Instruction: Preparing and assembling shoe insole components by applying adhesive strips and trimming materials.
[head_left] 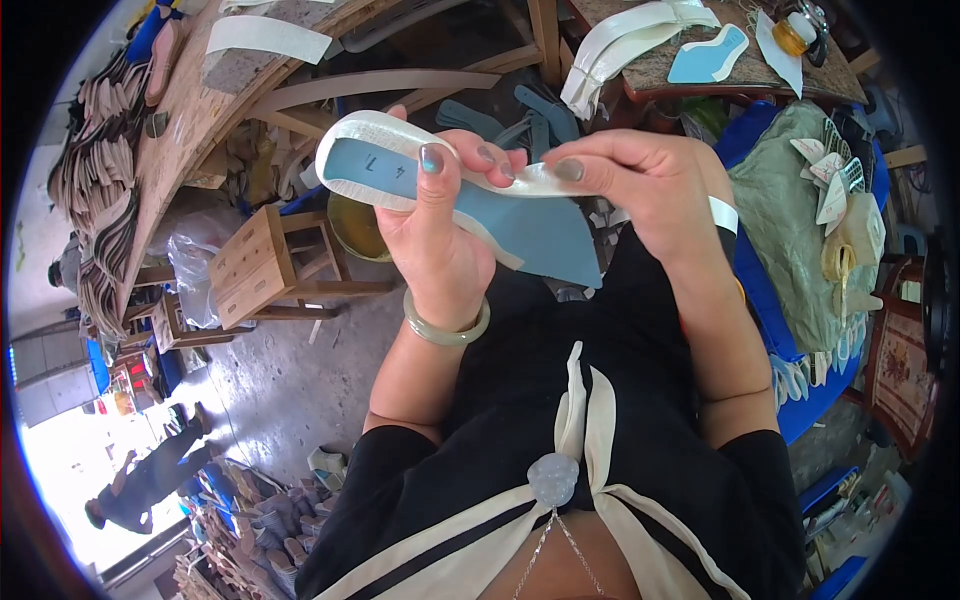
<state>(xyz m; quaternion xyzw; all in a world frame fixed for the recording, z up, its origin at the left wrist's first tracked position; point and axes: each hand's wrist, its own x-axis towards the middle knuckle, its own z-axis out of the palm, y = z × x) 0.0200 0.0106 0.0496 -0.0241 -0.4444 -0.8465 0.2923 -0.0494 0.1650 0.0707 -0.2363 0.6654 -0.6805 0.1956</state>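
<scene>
A shoe insole (370,165) with a blue board face and a cream fabric border is held up in front of my chest. My left hand (430,235) grips its narrow rounded end, thumb on the blue face and fingers curled round the far edge. At the wider end, my right hand (665,190) pinches the cream fabric edge between thumb and fingers. The border lies folded over the board around the narrow end. Bare blue board shows at the wide lower right part. My fingers partly cover the insole's upper edge.
On the table at upper right lie cream strips (625,50), another blue insole (710,58) and a jar of amber liquid (793,35). A wooden stool (255,265) stands left. Stacked insole pieces (105,165) line the left bench (180,150). Another person (150,485) is far left.
</scene>
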